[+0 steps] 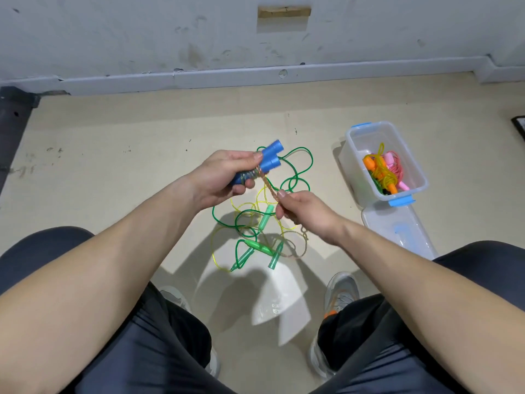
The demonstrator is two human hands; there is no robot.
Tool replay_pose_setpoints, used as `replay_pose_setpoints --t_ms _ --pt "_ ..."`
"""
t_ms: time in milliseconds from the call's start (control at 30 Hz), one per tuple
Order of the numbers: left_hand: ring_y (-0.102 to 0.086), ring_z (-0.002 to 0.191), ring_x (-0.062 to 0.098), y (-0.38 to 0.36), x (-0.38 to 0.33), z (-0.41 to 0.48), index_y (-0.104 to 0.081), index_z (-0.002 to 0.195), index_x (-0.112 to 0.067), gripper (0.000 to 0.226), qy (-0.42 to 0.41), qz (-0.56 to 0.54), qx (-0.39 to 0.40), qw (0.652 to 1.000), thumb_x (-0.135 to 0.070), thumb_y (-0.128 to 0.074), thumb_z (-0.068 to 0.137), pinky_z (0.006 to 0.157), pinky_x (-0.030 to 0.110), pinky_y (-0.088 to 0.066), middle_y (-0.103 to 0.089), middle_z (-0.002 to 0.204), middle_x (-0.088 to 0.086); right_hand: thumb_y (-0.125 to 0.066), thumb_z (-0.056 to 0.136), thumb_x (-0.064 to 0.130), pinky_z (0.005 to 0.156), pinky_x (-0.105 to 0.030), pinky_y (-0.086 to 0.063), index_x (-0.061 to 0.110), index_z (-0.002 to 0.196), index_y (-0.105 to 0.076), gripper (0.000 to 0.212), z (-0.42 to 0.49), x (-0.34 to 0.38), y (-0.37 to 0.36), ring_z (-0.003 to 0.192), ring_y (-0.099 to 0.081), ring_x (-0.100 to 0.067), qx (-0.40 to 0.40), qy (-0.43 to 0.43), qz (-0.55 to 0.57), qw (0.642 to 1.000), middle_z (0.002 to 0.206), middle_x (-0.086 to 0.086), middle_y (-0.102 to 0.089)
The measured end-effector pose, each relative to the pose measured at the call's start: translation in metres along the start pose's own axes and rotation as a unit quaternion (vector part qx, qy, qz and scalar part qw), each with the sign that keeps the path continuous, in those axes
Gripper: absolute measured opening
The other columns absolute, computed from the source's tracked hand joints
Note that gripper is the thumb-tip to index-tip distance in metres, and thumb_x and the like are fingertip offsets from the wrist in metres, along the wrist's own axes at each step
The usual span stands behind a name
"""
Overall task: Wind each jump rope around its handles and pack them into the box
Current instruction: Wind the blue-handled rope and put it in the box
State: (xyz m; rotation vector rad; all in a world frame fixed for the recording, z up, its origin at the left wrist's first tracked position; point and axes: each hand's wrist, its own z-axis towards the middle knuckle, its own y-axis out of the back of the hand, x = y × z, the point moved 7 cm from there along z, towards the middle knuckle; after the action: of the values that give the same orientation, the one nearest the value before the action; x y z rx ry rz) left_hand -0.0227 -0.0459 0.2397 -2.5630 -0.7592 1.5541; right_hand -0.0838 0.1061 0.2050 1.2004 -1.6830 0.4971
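Observation:
My left hand grips two blue handles held side by side, with several turns of an orange-brown rope wound round them. My right hand pinches that rope, which runs taut up to the handles; its loose tail loops down past my wrist to the floor. Below my hands a green rope and a yellow rope lie tangled on the floor with their green handles. A clear plastic box with blue latches stands at the right, holding wound orange, pink and yellow ropes.
The box's clear lid lies flat on the floor just in front of the box. My knees and shoes frame the bottom of the view. A grey wall and skirting run along the back, and a dark object sits at the far left.

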Motion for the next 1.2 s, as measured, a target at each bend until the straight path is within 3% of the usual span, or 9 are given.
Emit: replay_pose_setpoints --t_ms 167,333,533,767,867,933,1000,1067,1200 --pt "-0.045 0.049 0.012 -0.025 0.010 -0.011 -0.062 0.110 -0.005 0.023 0.037 0.120 0.143 0.982 -0.018 -0.068 0.092 0.040 0.017 -0.031 -0.063 0.075 0.005 -0.075 0.080 0.022 0.054 -0.023 -0.026 0.011 0.076 -0.065 0.015 0.005 0.013 0.033 0.052 -0.035 -0.005 0.025 -0.004 0.037 0.999 0.055 0.009 -0.046" --pt "-0.051 0.053 0.015 -0.026 0.016 -0.013 -0.060 0.102 -0.014 0.015 0.036 0.334 0.124 0.934 -0.017 -0.071 0.093 0.046 0.023 -0.033 -0.067 0.067 -0.002 -0.081 0.083 0.029 0.055 -0.031 -0.023 0.019 0.057 -0.064 0.033 0.000 0.046 0.041 0.053 -0.029 -0.012 -0.002 -0.006 -0.091 0.996 0.054 0.004 -0.038" --pt "-0.050 0.057 0.017 -0.027 0.012 -0.009 -0.064 0.109 -0.032 0.022 -0.004 0.434 0.092 0.896 -0.022 -0.074 0.092 0.051 0.019 -0.040 -0.063 0.078 0.000 -0.070 0.092 0.031 0.056 -0.026 -0.033 0.009 0.072 -0.074 0.030 -0.012 0.060 0.032 0.056 -0.041 -0.012 -0.076 -0.016 -0.188 0.979 0.062 0.000 -0.053" --pt "-0.046 0.055 0.015 -0.015 0.010 -0.005 -0.072 0.107 -0.013 0.013 -0.020 0.329 0.026 0.944 -0.020 -0.069 0.096 0.045 0.020 -0.032 -0.064 0.073 -0.004 -0.056 0.092 0.013 0.057 -0.030 -0.043 0.009 0.086 -0.064 0.010 -0.031 0.044 0.004 0.053 -0.053 -0.017 -0.168 -0.060 0.090 0.980 0.066 -0.003 -0.064" --pt "-0.046 0.054 0.014 -0.011 0.011 -0.006 -0.068 0.114 -0.003 0.022 0.003 0.260 0.026 0.965 -0.018 -0.066 0.097 0.042 0.019 -0.031 -0.061 0.078 0.006 -0.052 0.099 0.026 0.060 -0.033 -0.041 0.013 0.091 -0.061 0.018 -0.034 0.034 -0.007 0.051 -0.052 -0.016 -0.134 -0.061 0.071 0.987 0.061 0.000 -0.066" --pt "-0.046 0.052 0.012 -0.010 0.009 -0.005 -0.066 0.114 0.000 0.024 0.011 0.190 0.016 0.982 -0.018 -0.063 0.099 0.039 0.017 -0.030 -0.060 0.076 0.003 -0.047 0.102 0.033 0.063 -0.033 -0.044 0.016 0.086 -0.063 0.028 -0.035 0.039 -0.009 0.055 -0.054 -0.017 -0.132 -0.013 -0.056 0.990 0.064 0.000 -0.068" --pt "-0.045 0.051 0.010 -0.010 0.009 -0.005 -0.066 0.110 -0.004 0.020 0.027 0.126 0.011 0.992 -0.020 -0.061 0.099 0.037 0.016 -0.028 -0.061 0.074 0.001 -0.042 0.104 0.034 0.063 -0.036 -0.043 0.020 0.090 -0.060 0.027 -0.036 0.051 -0.010 0.067 -0.054 -0.024 -0.166 0.071 -0.312 0.933 0.071 0.004 -0.065" --pt "-0.044 0.051 0.010 -0.012 0.013 -0.006 -0.066 0.103 -0.007 0.017 0.052 0.077 0.005 0.996 -0.022 -0.062 0.098 0.035 0.015 -0.026 -0.062 0.072 0.000 -0.043 0.103 0.026 0.053 -0.034 -0.031 0.021 0.099 -0.057 0.015 -0.039 0.061 -0.019 0.070 -0.056 -0.029 -0.191 0.133 -0.521 0.821 0.078 0.003 -0.058" --pt "-0.041 0.050 0.010 -0.012 0.016 -0.008 -0.069 0.099 -0.008 0.022 0.067 0.065 -0.019 0.995 -0.029 -0.069 0.093 0.034 0.015 -0.023 -0.063 0.072 -0.001 -0.071 0.064 0.011 0.048 -0.023 0.002 0.019 0.075 -0.059 0.018 -0.042 0.065 -0.029 0.045 -0.058 -0.019 -0.163 0.111 -0.670 0.716 0.059 0.004 -0.056"
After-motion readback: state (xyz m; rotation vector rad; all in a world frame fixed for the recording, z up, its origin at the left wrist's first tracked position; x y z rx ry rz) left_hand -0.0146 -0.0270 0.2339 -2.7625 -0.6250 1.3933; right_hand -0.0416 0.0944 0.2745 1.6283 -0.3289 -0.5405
